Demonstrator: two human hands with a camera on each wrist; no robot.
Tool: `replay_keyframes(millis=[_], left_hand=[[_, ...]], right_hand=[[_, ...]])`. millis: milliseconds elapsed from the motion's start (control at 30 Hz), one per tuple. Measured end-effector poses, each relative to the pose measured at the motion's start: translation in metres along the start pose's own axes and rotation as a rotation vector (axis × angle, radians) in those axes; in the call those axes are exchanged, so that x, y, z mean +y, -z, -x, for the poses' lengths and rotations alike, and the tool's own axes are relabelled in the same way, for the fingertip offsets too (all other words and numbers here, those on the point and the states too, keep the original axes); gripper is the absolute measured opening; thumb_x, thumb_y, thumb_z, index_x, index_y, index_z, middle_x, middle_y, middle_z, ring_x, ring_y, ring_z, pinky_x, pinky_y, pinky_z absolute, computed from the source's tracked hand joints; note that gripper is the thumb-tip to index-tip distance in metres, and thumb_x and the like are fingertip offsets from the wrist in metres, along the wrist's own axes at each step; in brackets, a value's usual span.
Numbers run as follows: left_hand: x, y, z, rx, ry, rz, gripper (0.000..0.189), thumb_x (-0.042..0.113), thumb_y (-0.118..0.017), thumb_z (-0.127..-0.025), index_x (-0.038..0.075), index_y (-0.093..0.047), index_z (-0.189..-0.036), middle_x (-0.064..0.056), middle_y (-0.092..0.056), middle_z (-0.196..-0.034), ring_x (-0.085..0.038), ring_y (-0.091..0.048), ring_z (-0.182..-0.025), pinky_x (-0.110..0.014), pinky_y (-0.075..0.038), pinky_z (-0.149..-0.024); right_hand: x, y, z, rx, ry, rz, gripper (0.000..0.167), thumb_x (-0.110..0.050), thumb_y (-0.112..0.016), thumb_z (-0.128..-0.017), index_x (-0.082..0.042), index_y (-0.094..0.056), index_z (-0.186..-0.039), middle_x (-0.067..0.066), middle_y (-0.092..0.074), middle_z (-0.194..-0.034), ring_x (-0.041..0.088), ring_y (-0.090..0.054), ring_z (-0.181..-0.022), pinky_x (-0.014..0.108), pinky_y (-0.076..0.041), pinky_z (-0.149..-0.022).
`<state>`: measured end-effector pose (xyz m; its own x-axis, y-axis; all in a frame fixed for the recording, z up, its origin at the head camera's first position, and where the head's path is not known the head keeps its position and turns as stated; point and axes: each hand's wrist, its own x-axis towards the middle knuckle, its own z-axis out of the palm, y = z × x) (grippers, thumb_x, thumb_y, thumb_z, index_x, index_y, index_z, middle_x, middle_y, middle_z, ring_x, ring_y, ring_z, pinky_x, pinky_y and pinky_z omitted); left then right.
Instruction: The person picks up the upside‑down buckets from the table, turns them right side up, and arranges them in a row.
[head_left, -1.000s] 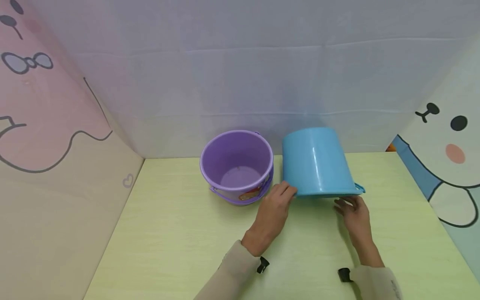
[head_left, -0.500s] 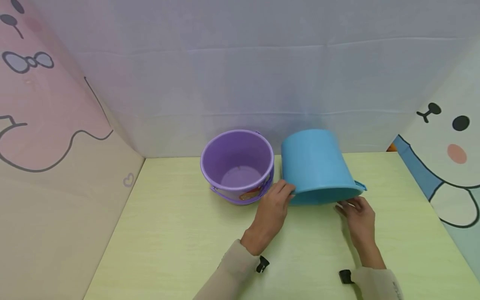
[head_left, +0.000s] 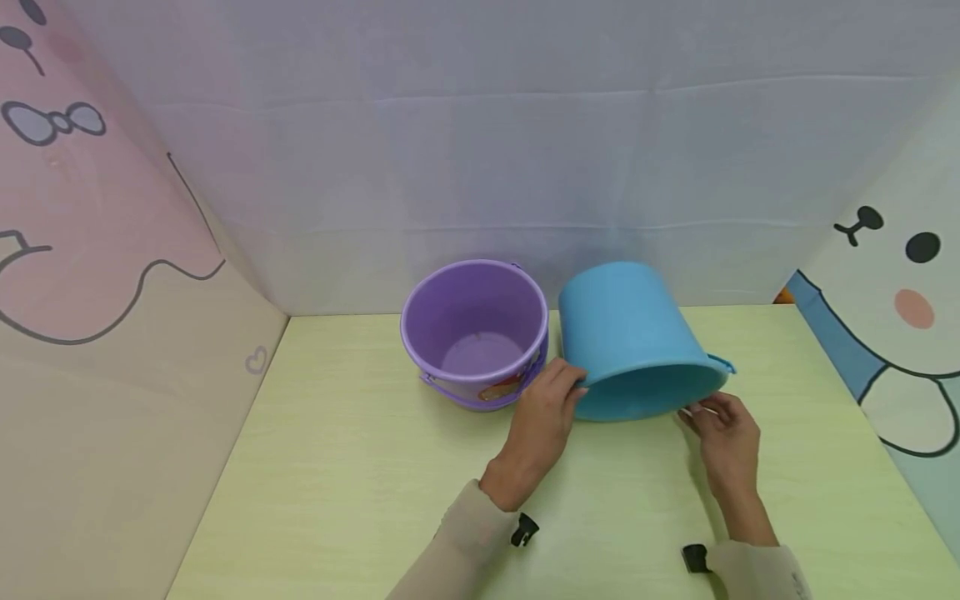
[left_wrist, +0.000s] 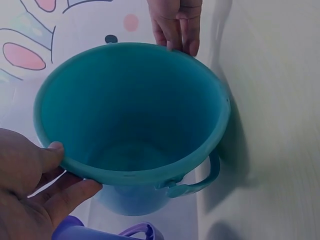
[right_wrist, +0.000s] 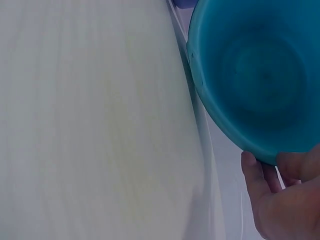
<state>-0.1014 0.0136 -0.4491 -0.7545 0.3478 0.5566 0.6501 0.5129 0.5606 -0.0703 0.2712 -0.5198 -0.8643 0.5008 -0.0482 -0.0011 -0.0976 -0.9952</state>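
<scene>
A blue bucket [head_left: 622,321] is tipped with its mouth facing forward and down, toward the person. My left hand [head_left: 536,429] pinches the rim at its left end; in the left wrist view the thumb lies over the edge and the fingers sit beneath it. At the rim's lower right, my right hand [head_left: 727,442] pinches the edge, thumb inside and fingers outside in the right wrist view. The bucket's inner wall [left_wrist: 125,80] is bare in the left wrist view. A blue handle [left_wrist: 197,186] hangs outside the rim.
Just left of the blue bucket stands an upright purple bucket [head_left: 465,296] with its handle down, close to my left hand. Both are on a pale yellow-green table [head_left: 337,467]. A white cloth wall [head_left: 487,167] rises behind, with cartoon-printed panels on both sides.
The blue bucket has tilted so its mouth turns more toward the person, showing the inside, and has shifted slightly left. The right hand moved slightly right. The purple bucket stayed put.
</scene>
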Motion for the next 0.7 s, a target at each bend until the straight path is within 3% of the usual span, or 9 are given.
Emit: replay_keyframes(millis=[367, 700], left_hand=[[0.002, 0.004, 0.0, -0.013, 0.059, 0.095, 0.009, 0.006, -0.069, -0.101, 0.005, -0.068, -0.11, -0.007, -0.065, -0.103, -0.019, -0.065, -0.09, -0.026, -0.057, -0.079], [0.002, 0.004, -0.001, -0.01, 0.126, 0.196, 0.01, 0.003, -0.07, -0.1, 0.003, -0.067, -0.109, -0.009, -0.064, -0.103, -0.02, -0.065, -0.093, -0.021, -0.057, -0.078]], right_hand=[[-0.008, 0.003, 0.001, 0.04, 0.048, -0.027, 0.02, 0.018, -0.06, -0.098, 0.008, -0.064, -0.115, -0.004, -0.073, -0.093, 0.004, -0.074, -0.08, 0.018, -0.062, -0.076], [-0.016, 0.007, 0.003, 0.046, 0.113, 0.022, 0.023, 0.017, -0.061, -0.098, 0.001, -0.068, -0.113, -0.005, -0.071, -0.094, 0.001, -0.073, -0.08, 0.016, -0.061, -0.075]])
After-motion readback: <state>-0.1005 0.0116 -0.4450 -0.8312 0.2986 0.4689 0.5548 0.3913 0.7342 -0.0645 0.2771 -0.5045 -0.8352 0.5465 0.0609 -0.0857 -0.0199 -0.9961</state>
